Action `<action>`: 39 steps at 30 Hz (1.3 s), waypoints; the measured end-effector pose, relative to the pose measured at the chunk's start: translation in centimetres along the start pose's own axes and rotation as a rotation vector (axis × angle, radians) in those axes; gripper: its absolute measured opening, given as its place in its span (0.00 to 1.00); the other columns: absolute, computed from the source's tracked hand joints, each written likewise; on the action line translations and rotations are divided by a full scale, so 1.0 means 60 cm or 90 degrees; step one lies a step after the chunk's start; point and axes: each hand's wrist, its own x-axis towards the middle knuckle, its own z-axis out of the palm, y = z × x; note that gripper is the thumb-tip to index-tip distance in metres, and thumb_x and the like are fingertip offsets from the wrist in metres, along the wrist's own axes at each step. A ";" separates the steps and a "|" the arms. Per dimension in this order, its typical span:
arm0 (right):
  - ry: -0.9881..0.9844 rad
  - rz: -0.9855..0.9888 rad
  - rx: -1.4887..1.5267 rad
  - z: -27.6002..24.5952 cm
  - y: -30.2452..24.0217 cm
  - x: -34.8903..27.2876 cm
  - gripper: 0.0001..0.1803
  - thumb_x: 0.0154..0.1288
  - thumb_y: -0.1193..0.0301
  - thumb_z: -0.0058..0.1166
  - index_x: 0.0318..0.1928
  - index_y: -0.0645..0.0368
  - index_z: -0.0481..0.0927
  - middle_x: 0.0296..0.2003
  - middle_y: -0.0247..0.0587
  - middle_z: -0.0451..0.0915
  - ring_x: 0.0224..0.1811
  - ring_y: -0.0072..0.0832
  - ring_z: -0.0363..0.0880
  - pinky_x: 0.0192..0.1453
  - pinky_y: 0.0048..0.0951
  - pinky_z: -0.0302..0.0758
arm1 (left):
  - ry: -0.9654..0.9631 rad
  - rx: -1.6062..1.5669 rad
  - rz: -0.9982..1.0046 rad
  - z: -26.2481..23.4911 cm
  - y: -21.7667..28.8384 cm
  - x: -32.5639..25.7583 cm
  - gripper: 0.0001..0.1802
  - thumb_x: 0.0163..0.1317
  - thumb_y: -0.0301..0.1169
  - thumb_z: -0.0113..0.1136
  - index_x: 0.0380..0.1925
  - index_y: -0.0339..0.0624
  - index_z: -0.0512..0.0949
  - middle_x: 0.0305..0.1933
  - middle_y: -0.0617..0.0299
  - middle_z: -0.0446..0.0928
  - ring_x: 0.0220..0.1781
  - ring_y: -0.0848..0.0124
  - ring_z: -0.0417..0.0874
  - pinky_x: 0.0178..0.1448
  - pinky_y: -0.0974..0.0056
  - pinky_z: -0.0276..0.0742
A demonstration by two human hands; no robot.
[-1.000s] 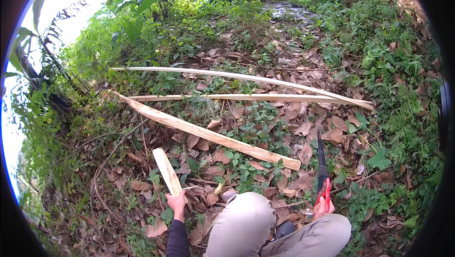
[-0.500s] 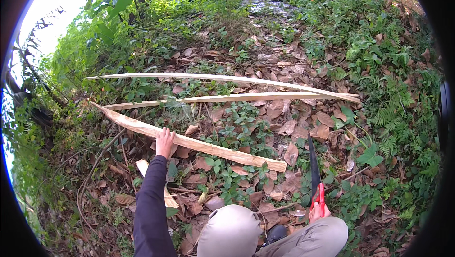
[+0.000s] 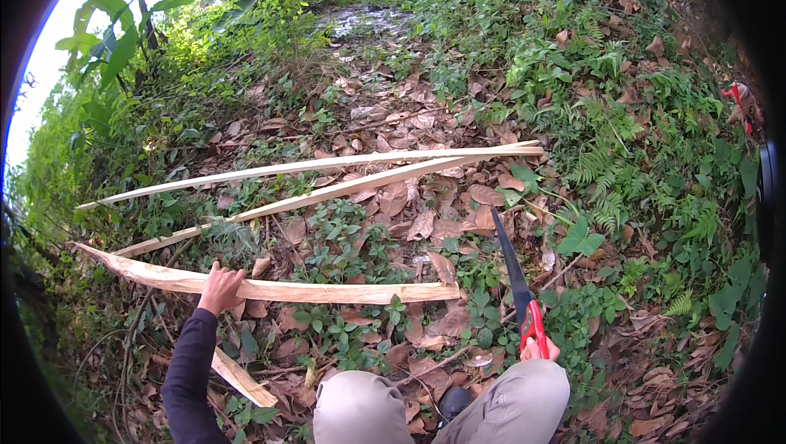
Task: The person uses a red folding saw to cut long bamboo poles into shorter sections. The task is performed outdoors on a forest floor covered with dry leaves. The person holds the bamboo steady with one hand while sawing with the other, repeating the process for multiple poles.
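Observation:
My left hand [image 3: 219, 288] is closed over a long, rough-split wooden plank [image 3: 327, 291], gripping it left of its middle. The plank lies crosswise in front of me, its left end tapering and its right end cut blunt. By my right knee, my right hand [image 3: 539, 351] is closed round the red handle of a hand saw [image 3: 513, 268]. The dark blade points up and away, to the right of the plank's blunt end and apart from it. A shorter piece of pale wood [image 3: 244, 380] lies under my left forearm, which partly hides it.
Two long, thin wooden strips [image 3: 311, 165] lie beyond the plank, their right ends crossing. Dry brown leaves [image 3: 422, 227] and low green plants cover the ground. Ferns [image 3: 610, 167] grow at the right. A red object [image 3: 739, 104] shows at the far right edge.
The view has swung to the right, so the wood and both hands appear further left. My left hand still grips the plank and my right still holds the saw.

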 end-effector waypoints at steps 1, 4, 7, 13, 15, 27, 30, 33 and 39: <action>-0.009 -0.020 0.040 0.006 -0.010 -0.005 0.13 0.65 0.75 0.57 0.24 0.57 0.70 0.12 0.25 0.64 0.10 0.14 0.60 0.14 0.23 0.55 | 0.021 -0.005 0.009 -0.021 0.003 -0.010 0.29 0.43 0.46 0.74 0.44 0.49 0.75 0.37 0.60 0.84 0.49 0.61 0.83 0.63 0.43 0.67; 0.055 -0.174 -0.030 0.087 -0.088 -0.029 0.17 0.67 0.76 0.55 0.22 0.55 0.65 0.09 0.24 0.60 0.08 0.15 0.56 0.12 0.23 0.54 | 0.124 -0.137 0.045 -0.118 0.001 -0.029 0.28 0.45 0.44 0.74 0.42 0.46 0.71 0.38 0.57 0.80 0.48 0.57 0.81 0.51 0.54 0.73; 0.093 -0.214 -0.056 0.097 -0.121 -0.058 0.16 0.67 0.76 0.54 0.22 0.55 0.65 0.09 0.24 0.60 0.07 0.15 0.57 0.12 0.24 0.54 | 0.081 -0.177 0.004 -0.256 -0.003 -0.040 0.24 0.42 0.37 0.65 0.39 0.41 0.71 0.32 0.48 0.79 0.39 0.48 0.82 0.44 0.48 0.75; 0.073 -0.205 -0.033 0.069 -0.115 -0.073 0.16 0.67 0.76 0.54 0.22 0.56 0.65 0.09 0.25 0.60 0.07 0.15 0.57 0.12 0.24 0.55 | 0.147 0.049 0.043 -0.402 -0.021 -0.062 0.19 0.51 0.35 0.56 0.40 0.35 0.72 0.33 0.50 0.79 0.39 0.52 0.84 0.44 0.49 0.78; 0.069 -0.204 -0.033 0.067 -0.111 -0.073 0.16 0.67 0.76 0.53 0.22 0.56 0.65 0.09 0.25 0.60 0.07 0.15 0.57 0.12 0.24 0.55 | 0.175 0.033 0.023 -0.437 -0.031 -0.068 0.20 0.50 0.36 0.58 0.40 0.35 0.72 0.35 0.50 0.78 0.39 0.51 0.83 0.46 0.49 0.78; 0.037 -0.214 -0.045 0.042 -0.112 -0.055 0.15 0.67 0.76 0.52 0.23 0.56 0.65 0.09 0.26 0.60 0.07 0.16 0.57 0.12 0.24 0.56 | 0.359 -0.042 0.119 -0.321 0.227 0.025 0.27 0.48 0.32 0.71 0.47 0.35 0.70 0.45 0.52 0.72 0.49 0.58 0.77 0.50 0.54 0.75; 0.027 -0.221 -0.058 0.043 -0.113 -0.054 0.15 0.67 0.76 0.52 0.23 0.56 0.65 0.09 0.26 0.60 0.07 0.16 0.57 0.12 0.24 0.57 | 0.395 -0.075 0.144 -0.245 0.372 0.082 0.23 0.49 0.30 0.68 0.46 0.39 0.72 0.42 0.57 0.71 0.46 0.64 0.77 0.46 0.59 0.73; 0.052 -0.222 -0.094 0.031 -0.122 -0.060 0.15 0.68 0.76 0.51 0.23 0.56 0.65 0.09 0.26 0.60 0.07 0.16 0.57 0.12 0.24 0.57 | 0.432 -0.135 0.087 -0.212 0.493 0.132 0.28 0.45 0.30 0.71 0.48 0.42 0.70 0.43 0.58 0.71 0.48 0.64 0.77 0.45 0.58 0.72; 0.052 -0.209 -0.113 0.032 -0.118 -0.059 0.14 0.68 0.76 0.50 0.23 0.57 0.65 0.09 0.27 0.61 0.07 0.16 0.57 0.12 0.24 0.58 | 0.273 -0.204 0.022 -0.018 0.472 0.163 0.35 0.42 0.31 0.75 0.52 0.43 0.69 0.48 0.57 0.71 0.51 0.60 0.78 0.49 0.53 0.77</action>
